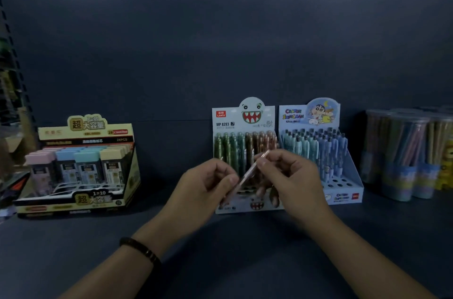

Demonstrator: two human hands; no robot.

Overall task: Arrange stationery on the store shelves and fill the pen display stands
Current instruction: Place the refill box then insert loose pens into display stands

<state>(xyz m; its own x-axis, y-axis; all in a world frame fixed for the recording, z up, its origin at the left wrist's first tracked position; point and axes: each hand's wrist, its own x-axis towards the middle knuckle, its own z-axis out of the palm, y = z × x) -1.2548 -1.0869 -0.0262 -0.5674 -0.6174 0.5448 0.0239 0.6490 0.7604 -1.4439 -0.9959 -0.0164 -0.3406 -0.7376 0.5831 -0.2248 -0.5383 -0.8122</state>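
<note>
— What is sitting on your dark shelf?
— I am seeing a yellow box of lead cases standing at my far left, well apart from the rest. A monster-face pen stand is standing mid-shelf, with a blue cartoon pen stand just beside it.
— And further right?
— Clear pencil tubs are standing clustered together.

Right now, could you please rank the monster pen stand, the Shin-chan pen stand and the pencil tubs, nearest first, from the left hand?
1. Monster pen stand, directly behind the left hand.
2. Shin-chan pen stand, further right.
3. Pencil tubs, far right.
</note>
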